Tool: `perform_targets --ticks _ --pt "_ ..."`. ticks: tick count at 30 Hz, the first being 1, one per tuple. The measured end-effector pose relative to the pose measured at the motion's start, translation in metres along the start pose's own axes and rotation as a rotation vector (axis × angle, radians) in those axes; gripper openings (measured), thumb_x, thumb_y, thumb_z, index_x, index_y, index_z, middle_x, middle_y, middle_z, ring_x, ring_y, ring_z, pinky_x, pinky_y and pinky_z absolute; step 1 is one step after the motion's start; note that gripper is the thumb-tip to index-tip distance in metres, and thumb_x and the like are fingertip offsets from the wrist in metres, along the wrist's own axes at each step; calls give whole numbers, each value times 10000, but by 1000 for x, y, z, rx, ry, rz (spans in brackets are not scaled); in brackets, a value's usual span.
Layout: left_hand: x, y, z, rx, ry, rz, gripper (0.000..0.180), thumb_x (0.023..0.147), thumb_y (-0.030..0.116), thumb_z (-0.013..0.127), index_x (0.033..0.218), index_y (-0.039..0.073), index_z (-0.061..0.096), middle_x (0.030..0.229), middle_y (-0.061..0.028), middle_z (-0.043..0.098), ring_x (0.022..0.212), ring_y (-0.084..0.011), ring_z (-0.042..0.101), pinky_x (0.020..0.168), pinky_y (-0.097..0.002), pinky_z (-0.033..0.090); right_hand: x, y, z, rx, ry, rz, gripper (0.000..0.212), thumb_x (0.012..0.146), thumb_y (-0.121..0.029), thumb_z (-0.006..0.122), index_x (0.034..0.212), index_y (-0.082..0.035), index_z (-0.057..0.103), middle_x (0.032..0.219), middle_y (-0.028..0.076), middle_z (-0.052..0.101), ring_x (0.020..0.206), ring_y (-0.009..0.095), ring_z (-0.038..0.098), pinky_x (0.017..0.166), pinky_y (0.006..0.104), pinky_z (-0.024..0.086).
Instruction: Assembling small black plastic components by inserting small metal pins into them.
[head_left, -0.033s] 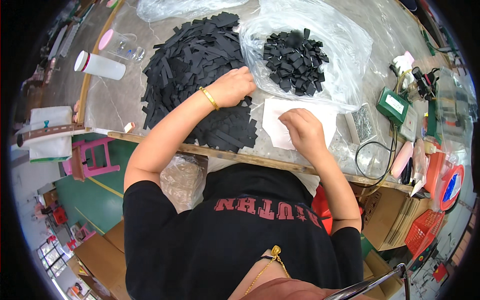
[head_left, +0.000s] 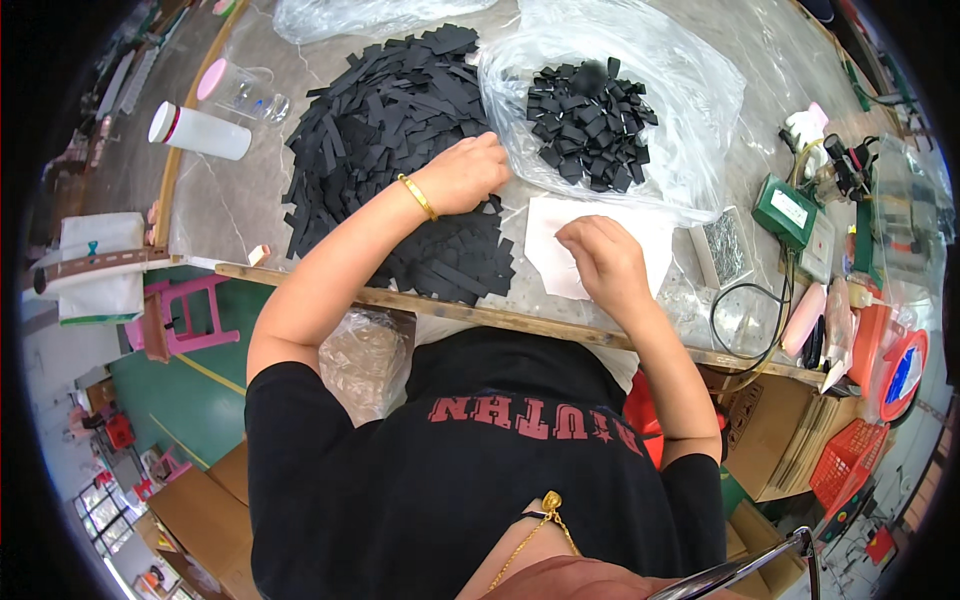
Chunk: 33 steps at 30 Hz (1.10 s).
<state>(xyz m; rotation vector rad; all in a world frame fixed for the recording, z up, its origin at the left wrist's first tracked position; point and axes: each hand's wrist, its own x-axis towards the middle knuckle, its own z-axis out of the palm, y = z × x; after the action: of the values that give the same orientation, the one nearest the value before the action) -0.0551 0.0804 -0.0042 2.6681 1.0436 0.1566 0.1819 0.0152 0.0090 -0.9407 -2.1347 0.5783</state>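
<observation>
— Black strips, a whole heap of them, cover the grey tabletop in front of the person. The left hand lies on the near edge of that heap, a gold bangle on its wrist.

— And the fingers of that hand?

— Curled down into the strips with the knuckles up. The tips are hidden under the hand, so whether they pinch a strip cannot be told.

— Where is the right hand?

— The right hand rests on a white sheet that lies flat near the table's wooden front edge. Its fingers are bent and bunched together, tips pressed toward the paper; anything held between them is too small to make out.

— What lies beyond the sheet?

— A clear plastic bag, spread open, with a pile of small black folded pieces sitting on it. The bag touches the far edge of the sheet and lies just beside the heap of strips.

— And to the sides?

— On the left, a white bottle lies on its side near a clear cup with a pink lid. On the right, a small tray of metal bits sits just beside the sheet, with a green box behind it.
</observation>
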Motion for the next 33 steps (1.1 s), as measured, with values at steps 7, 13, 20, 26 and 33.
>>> perform_targets --ticks 7,13,20,26,33 --pt "-22 7 -19 -155 136 20 160 564 20 679 627 47 534 775 -50 535 834 -251 492 737 -311 425 5 4 16 194 -2 130 96 689 57 596 759 -4 572 793 90 589 706 248 564 605 298 457" --pt "-39 34 -20 -1170 182 -815 79 774 39 639 802 -6 581 861 -42 605 695 -66 563 611 -206 457 16 0 26 23 42 -153 142 641 64 598 756 -16 578 911 78 583 811 260 551 662 311 466" --pt "-43 55 5 -1945 454 -913 190 790 97 632 952 35 555 811 -15 597 691 -80 551 610 -208 436 27 -9 40 -66 81 -470 183 595 8 595 777 -10 586 997 80 565 839 239 547 641 313 484" --pt "-31 77 11 -2126 548 -888 150 801 100 620 929 35 576 825 -10 592 714 -85 546 650 -230 441 24 -13 36 -29 55 -264 111 635 10 613 742 -12 595 917 62 593 727 213 556 585 289 462" --pt "-24 84 25 -1512 791 -606 162 823 47 581 957 -42 600 837 -54 625 725 -89 577 683 -221 486 26 -24 28 481 54 467 61 718 -24 615 773 2 626 783 85 616 607 168 545 574 276 449"
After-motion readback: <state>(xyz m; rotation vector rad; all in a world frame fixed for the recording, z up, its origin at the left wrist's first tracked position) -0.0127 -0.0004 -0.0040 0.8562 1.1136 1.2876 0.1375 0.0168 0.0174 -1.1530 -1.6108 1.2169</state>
